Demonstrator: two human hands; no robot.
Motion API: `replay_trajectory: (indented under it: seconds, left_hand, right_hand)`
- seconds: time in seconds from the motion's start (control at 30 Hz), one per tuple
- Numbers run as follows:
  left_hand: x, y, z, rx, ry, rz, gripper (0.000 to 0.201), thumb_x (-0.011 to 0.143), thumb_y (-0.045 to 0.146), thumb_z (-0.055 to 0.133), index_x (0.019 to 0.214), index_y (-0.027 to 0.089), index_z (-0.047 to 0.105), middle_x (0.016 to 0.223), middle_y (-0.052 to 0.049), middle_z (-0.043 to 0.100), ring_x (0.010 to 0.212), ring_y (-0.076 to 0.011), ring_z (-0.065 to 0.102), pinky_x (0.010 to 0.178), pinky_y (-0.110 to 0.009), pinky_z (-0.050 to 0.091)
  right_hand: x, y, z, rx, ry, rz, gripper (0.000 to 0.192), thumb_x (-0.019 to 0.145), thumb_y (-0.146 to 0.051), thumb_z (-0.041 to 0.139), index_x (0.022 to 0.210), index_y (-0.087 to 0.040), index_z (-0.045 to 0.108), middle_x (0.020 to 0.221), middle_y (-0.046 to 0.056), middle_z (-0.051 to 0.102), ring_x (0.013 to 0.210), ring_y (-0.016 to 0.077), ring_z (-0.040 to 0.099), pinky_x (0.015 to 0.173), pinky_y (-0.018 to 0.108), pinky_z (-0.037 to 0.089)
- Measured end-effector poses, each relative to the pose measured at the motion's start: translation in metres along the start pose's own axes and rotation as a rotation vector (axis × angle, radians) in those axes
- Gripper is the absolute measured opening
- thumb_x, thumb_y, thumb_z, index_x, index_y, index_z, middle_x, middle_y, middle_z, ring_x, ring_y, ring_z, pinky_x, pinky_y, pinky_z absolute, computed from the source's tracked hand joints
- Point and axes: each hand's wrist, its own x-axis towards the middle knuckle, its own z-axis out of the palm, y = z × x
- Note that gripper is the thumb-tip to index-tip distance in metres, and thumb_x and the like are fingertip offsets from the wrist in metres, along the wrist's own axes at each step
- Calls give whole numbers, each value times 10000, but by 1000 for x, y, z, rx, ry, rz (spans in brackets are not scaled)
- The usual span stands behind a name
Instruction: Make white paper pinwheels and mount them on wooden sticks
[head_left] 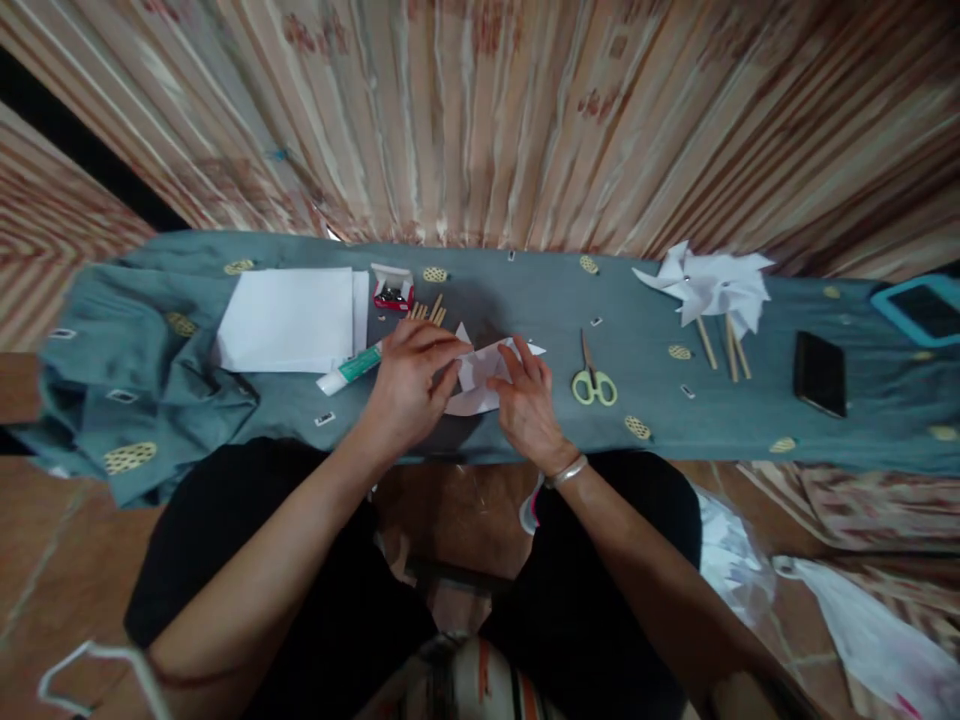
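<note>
A cut white paper piece (480,375) with pointed flaps lies on the grey-green cloth (525,300) near the front edge. My left hand (409,380) pinches one flap of it between thumb and fingers. My right hand (525,400) rests on the paper's right side, fingers pressing it down. A glue stick (349,368) with a green label lies just left of my left hand. Yellow-handled scissors (594,380) lie to the right of my right hand.
A stack of white sheets (289,318) lies at the left, with a small red box (392,290) and wooden sticks (429,310) behind the hands. Finished white pinwheels (709,285) on sticks, a black phone (820,372) and a blue-cased tablet (922,308) lie at the right.
</note>
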Motion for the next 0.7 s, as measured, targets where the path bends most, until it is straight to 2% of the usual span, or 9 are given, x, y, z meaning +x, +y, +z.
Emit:
replay_trajectory:
  seconds: [0.1,0.23,0.37,0.43,0.53,0.7]
  left_hand:
    - [-19,17,3,-53,-9,27,229,922,204,491,1020,229,697,1001,-61,703,1023,-231,557,920,-443,468]
    - [-54,36,12,-81,-164,-4,231,920,171,490,1023,192,696,1034,-77,707,1031,-237,565,913,-447,455]
    - [-75,39,19,-68,-223,1,259,914,127,481,1054,199,686,1062,-69,708,1068,-230,560,938,-440,436]
    - [-73,35,19,-33,-208,6,295,912,120,469,1107,206,672,1130,-77,699,1114,-242,541,945,-451,434]
    - [-57,29,19,22,-207,-9,369,893,94,447,1196,187,637,1231,-104,669,1175,-274,506,955,-486,432]
    - [-23,22,30,30,-283,-26,419,866,66,431,1224,169,623,1188,-129,689,1212,-300,501,959,-529,418]
  right_hand:
    - [3,-1,-6,-24,-46,4,301,902,-104,450,970,-138,741,1504,168,429,1493,320,155,1135,509,230]
    - [5,-1,-8,-38,-69,18,336,870,-68,452,1018,-131,747,1521,187,398,1489,337,158,1126,520,226]
    - [5,1,-8,-19,-72,78,380,855,-43,442,1047,-152,752,1512,191,407,1484,342,174,1121,537,224]
    - [4,1,-8,-9,-76,98,389,854,-44,447,1059,-171,751,1513,180,409,1485,338,173,1123,539,223]
    - [4,1,-8,-1,-78,104,381,868,-59,445,1061,-182,750,1516,172,409,1486,339,173,1125,542,222]
    - [4,-2,-6,-11,-59,111,365,890,-66,417,1049,-138,738,1516,189,409,1485,333,178,1128,540,233]
